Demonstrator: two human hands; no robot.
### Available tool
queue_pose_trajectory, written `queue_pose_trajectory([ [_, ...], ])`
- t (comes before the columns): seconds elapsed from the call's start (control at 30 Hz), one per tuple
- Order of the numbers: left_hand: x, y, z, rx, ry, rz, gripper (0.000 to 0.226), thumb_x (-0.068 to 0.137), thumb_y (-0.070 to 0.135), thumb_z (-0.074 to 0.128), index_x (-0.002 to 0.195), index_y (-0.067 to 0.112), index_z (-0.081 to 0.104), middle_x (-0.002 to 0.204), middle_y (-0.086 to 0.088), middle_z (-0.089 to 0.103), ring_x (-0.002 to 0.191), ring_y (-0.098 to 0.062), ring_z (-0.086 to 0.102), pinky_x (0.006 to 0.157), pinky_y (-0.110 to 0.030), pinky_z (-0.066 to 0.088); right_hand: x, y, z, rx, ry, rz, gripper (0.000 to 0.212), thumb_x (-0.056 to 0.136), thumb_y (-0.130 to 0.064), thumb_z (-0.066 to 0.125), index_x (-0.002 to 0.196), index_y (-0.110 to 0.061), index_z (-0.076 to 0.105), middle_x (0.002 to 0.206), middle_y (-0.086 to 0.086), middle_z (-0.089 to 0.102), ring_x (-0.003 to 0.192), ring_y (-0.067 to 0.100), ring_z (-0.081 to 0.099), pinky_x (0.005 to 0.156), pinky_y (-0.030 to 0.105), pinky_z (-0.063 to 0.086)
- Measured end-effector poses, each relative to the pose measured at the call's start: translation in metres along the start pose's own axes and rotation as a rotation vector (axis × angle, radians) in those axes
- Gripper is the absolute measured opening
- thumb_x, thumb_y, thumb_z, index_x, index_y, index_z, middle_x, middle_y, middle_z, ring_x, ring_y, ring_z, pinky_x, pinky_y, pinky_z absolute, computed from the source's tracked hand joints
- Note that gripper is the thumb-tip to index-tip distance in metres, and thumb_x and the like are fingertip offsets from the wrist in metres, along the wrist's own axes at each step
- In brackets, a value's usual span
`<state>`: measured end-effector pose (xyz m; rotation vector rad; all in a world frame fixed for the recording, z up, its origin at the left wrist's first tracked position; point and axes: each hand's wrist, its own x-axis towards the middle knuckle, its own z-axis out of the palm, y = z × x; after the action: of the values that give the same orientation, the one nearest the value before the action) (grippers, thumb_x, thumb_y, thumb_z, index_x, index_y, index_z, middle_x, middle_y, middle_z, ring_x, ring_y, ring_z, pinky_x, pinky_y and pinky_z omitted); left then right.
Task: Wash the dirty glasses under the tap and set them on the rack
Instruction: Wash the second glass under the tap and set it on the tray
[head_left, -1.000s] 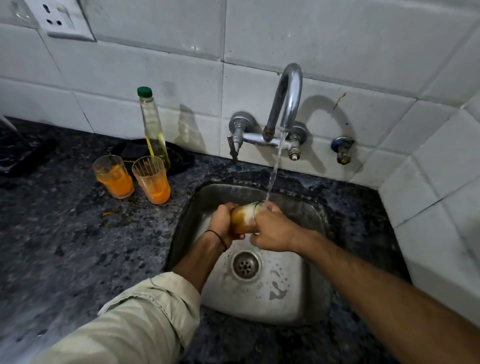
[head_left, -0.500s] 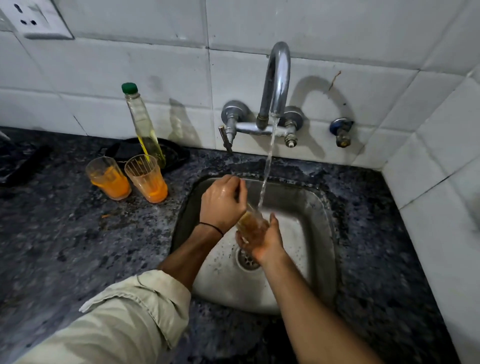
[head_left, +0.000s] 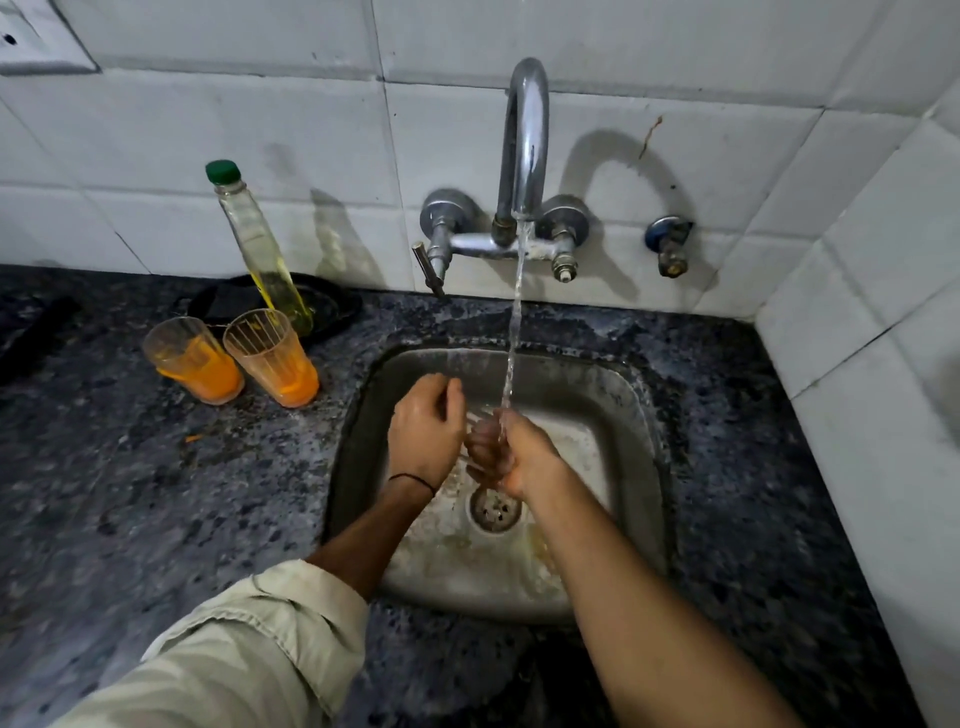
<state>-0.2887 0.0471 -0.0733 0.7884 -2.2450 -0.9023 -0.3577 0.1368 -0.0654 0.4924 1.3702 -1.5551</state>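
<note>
Head view: right fingers (head_left: 480, 467) grip one glass (head_left: 488, 423) under the stream (head_left: 514, 332); left fingers' (head_left: 447, 389) hold unclear; two juice-stained glasses (head_left: 272, 358) left of them unwashed.

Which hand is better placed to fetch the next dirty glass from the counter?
Left, likely: the left hand seems free and lies nearer the orange-stained glass, while the right hand grips the wet glass under the water stream.
</note>
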Motion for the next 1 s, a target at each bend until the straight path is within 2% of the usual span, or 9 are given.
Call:
queue_pose_trajectory([
  [0.1, -0.007, 0.001, 0.007, -0.561, -0.17, -0.633, 0.028, 0.099, 0.026, 0.046, 0.082, 0.011, 0.064, 0.079, -0.014, 0.066, 0.063, -0.017, 0.06, 0.056, -0.03, 0.048, -0.006, -0.015, 0.003, -0.256, 0.115, -0.26, 0.041, 0.103, -0.024, 0.043, 0.067, -0.01, 0.057, 0.051, 0.005, 0.061, 0.037, 0.016, 0.051, 0.04, 0.022, 0.042],
  [0.17, -0.015, 0.001, 0.012, -0.835, -0.39, -0.977, 0.032, 0.098, 0.036, 0.041, 0.094, 0.017, 0.066, 0.08, -0.007, 0.069, 0.071, -0.02, 0.066, 0.052, -0.026, 0.049, -0.011, -0.023, 0.003, -0.617, 0.159, -0.484, 0.049, 0.1, -0.031, 0.049, 0.059, -0.009, 0.063, 0.055, 0.008, 0.068, 0.047, 0.021, 0.061, 0.056, 0.035, 0.056],
  [0.3, -0.014, 0.01, 0.011, -1.326, -0.603, -1.179, 0.035, 0.084, 0.039, 0.05, 0.086, 0.008, 0.066, 0.072, -0.01, 0.063, 0.06, -0.023, 0.062, 0.042, -0.021, 0.046, -0.04, -0.045, -0.002, -1.321, -0.093, -0.803, 0.046, 0.098, -0.045, 0.053, 0.071, -0.013, 0.072, 0.067, 0.002, 0.072, 0.063, 0.017, 0.069, 0.076, 0.039, 0.058],
  [0.43, -0.008, 0.021, 0.012, -1.487, -0.522, -1.241, 0.026, 0.091, 0.024, 0.048, 0.079, 0.006, 0.064, 0.063, -0.008, 0.062, 0.051, -0.018, 0.062, 0.041, -0.019, 0.049, -0.064, -0.063, -0.004, -1.965, -0.286, -1.001, 0.03, 0.101, -0.042, 0.048, 0.103, -0.023, 0.071, 0.105, -0.004, 0.067, 0.107, 0.012, 0.058, 0.109, 0.042, 0.027],
  [0.6, 0.009, 0.019, 0.021, -1.545, -0.398, -1.042, 0.039, 0.09, 0.015, 0.038, 0.069, 0.008, 0.07, 0.067, -0.007, 0.067, 0.056, -0.018, 0.064, 0.051, -0.024, 0.052, -0.08, -0.077, -0.016, -2.126, -0.291, -0.954, 0.028, 0.1, -0.02, 0.049, 0.126, -0.031, 0.054, 0.122, -0.006, 0.065, 0.124, 0.014, 0.054, 0.121, 0.057, 0.006],
  [0.77, 0.014, 0.027, 0.019, -1.681, -0.419, -0.917, 0.031, 0.095, 0.024, 0.04, 0.1, 0.006, 0.064, 0.101, -0.017, 0.071, 0.086, -0.028, 0.07, 0.075, -0.041, 0.058, -0.1, -0.104, -0.028, -2.333, -0.26, -1.207, 0.029, 0.093, -0.024, 0.053, 0.119, -0.032, 0.061, 0.123, -0.01, 0.064, 0.122, 0.009, 0.056, 0.121, 0.057, -0.002],
  [0.83, 0.012, 0.033, 0.021, -1.734, -0.41, -0.873, 0.027, 0.089, 0.023, 0.044, 0.106, 0.008, 0.059, 0.108, -0.02, 0.066, 0.094, -0.033, 0.066, 0.083, -0.045, 0.055, -0.097, -0.104, -0.027, -2.248, -0.205, -1.079, 0.03, 0.093, -0.054, 0.047, 0.105, -0.036, 0.068, 0.107, -0.013, 0.07, 0.107, 0.008, 0.064, 0.121, 0.05, 0.01],
  [0.9, 0.009, 0.039, 0.026, -1.73, -0.374, -0.853, 0.026, 0.088, 0.026, 0.044, 0.101, 0.009, 0.059, 0.1, -0.018, 0.067, 0.089, -0.03, 0.065, 0.08, -0.042, 0.054, -0.096, -0.092, -0.017, -1.759, -0.208, -0.854, 0.047, 0.088, -0.074, 0.043, 0.086, -0.038, 0.072, 0.087, -0.011, 0.074, 0.086, 0.009, 0.069, 0.105, 0.044, 0.045],
  [1.0, -0.001, 0.042, 0.031, -1.67, -0.409, -0.869, 0.042, 0.093, 0.035, 0.036, 0.102, 0.007, 0.066, 0.1, -0.016, 0.07, 0.09, -0.028, 0.067, 0.078, -0.038, 0.052, -0.086, -0.08, -0.008, -1.42, -0.045, -0.85, 0.054, 0.094, -0.06, 0.053, 0.078, -0.013, 0.073, 0.077, 0.008, 0.074, 0.071, 0.02, 0.071, 0.078, 0.043, 0.058],
])
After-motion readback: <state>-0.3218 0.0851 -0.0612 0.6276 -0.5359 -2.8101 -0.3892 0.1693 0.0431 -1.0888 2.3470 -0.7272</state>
